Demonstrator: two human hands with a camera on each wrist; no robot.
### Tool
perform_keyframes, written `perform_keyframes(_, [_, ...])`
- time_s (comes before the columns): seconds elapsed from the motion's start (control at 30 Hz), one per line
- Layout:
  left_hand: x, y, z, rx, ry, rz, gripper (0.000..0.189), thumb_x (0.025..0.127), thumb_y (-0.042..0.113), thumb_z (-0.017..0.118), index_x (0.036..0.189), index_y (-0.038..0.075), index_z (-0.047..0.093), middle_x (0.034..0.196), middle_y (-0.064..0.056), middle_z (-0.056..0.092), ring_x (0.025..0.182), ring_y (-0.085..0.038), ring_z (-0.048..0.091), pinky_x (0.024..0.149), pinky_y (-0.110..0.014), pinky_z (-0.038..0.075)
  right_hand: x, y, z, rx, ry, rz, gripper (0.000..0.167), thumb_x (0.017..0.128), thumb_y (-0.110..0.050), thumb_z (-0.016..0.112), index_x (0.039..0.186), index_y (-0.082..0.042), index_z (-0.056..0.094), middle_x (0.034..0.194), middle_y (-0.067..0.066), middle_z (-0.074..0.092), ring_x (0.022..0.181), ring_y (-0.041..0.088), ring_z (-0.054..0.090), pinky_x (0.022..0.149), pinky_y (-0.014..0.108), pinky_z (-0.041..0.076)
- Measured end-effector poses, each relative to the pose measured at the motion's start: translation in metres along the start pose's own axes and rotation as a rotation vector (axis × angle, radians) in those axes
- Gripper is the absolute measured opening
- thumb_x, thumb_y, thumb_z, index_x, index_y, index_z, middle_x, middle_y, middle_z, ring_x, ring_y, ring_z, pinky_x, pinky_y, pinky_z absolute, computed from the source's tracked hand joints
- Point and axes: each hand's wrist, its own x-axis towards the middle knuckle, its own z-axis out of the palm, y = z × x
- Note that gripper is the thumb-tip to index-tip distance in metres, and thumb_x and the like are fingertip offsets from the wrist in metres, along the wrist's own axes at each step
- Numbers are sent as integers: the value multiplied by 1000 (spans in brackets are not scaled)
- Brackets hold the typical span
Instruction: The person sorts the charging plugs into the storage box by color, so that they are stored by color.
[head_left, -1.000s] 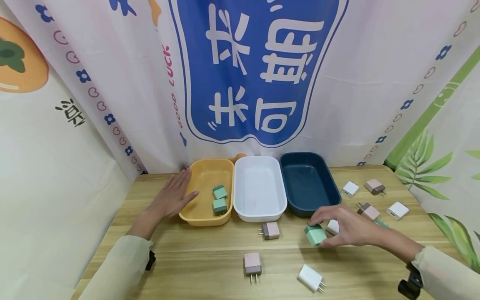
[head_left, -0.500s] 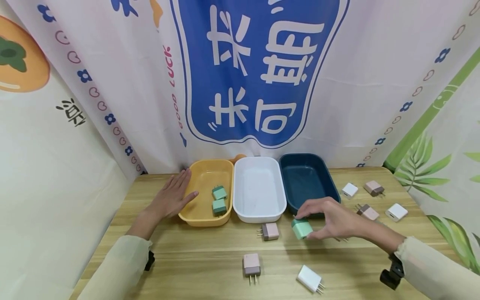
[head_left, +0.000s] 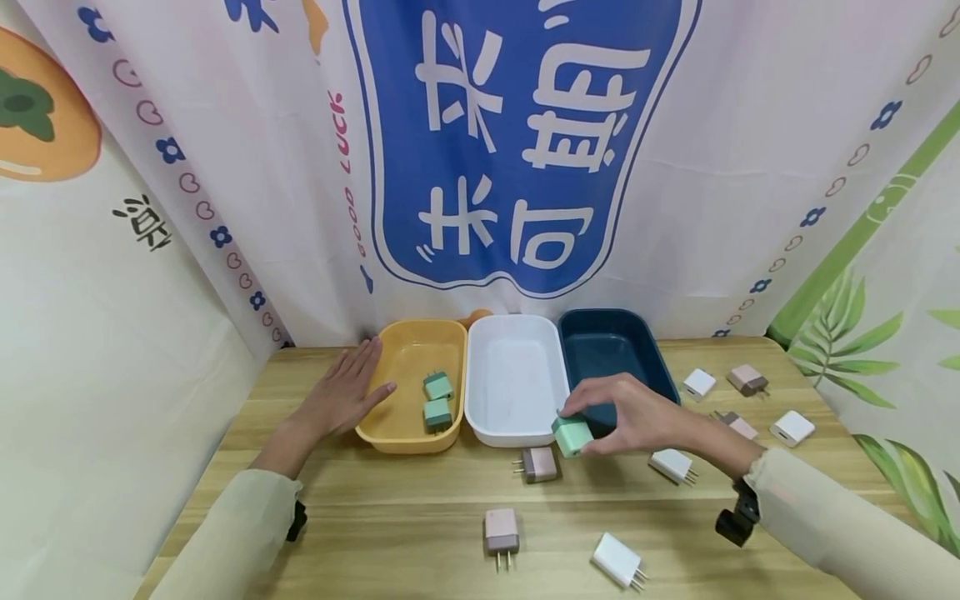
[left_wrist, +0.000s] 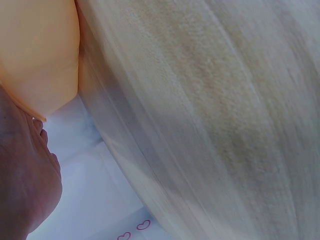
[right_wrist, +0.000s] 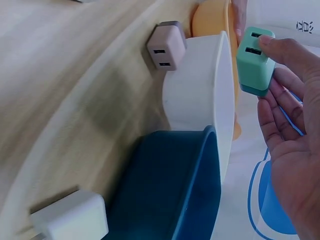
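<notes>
My right hand [head_left: 628,415] pinches a green USB charger [head_left: 572,435] between thumb and fingertips, in front of the white bin's near right corner. In the right wrist view, two USB ports show on the held green charger [right_wrist: 255,60]. My left hand [head_left: 341,390] lies with straight fingers along the left rim of the yellow bin [head_left: 408,444]. Inside that bin are two green chargers, one [head_left: 438,385] just behind the other [head_left: 437,414]. The white bin [head_left: 517,379] stands in the middle, and the dark blue bin [head_left: 611,342], partly hidden by my right hand, stands to its right.
Pink chargers lie in front of the white bin [head_left: 539,465] and nearer the front [head_left: 501,531]. White chargers rest at the front [head_left: 618,560] and beneath the right forearm [head_left: 672,465]. More white [head_left: 792,427] and pink [head_left: 747,379] chargers lie at the right. A curtain [head_left: 300,208] hangs behind the table.
My right hand has carried the green charger leftward, from in front of the dark blue bin to the white bin's corner. The left hand has stayed at the yellow bin's rim.
</notes>
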Motion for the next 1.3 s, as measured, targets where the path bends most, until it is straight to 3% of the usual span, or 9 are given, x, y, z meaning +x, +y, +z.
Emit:
perform_keyframes(0.33, [-1, -1, 0, -1, -18, -9, 87, 113, 58, 31, 168, -3, 3, 177, -21, 4, 163, -41, 7, 132, -58, 4, 28, 6, -3, -4, 22, -11, 40, 82, -27, 93, 119, -17, 80, 121, -3, 76, 110, 15, 71, 96, 43, 61])
perform_keyframes(0.7, [0, -1, 0, 2, -39, -19, 88, 112, 61, 29, 168, -2, 0, 177, -20, 0, 164, -40, 5, 132, -58, 3, 54, 7, -2, 47, 52, 68, 41, 81, -25, 94, 118, -14, 81, 119, 0, 77, 103, 15, 70, 94, 49, 62])
perform_keyframes(0.93, [0, -1, -1, 6, -36, -20, 88, 112, 60, 29, 168, -1, 0, 177, -20, 1, 164, -40, 5, 132, -57, 3, 71, 13, 5, 98, 70, 57, 40, 81, -22, 94, 118, -12, 81, 117, 0, 78, 103, 15, 71, 93, 52, 62])
perform_keyframes(1.3, [2, -2, 1, 8, -33, -19, 89, 112, 61, 28, 168, -1, 0, 177, -20, 1, 164, -41, 6, 132, -57, 2, 96, 16, 14, 135, 104, 61, 42, 81, -20, 94, 120, -11, 81, 117, -1, 77, 103, 14, 72, 94, 38, 62])
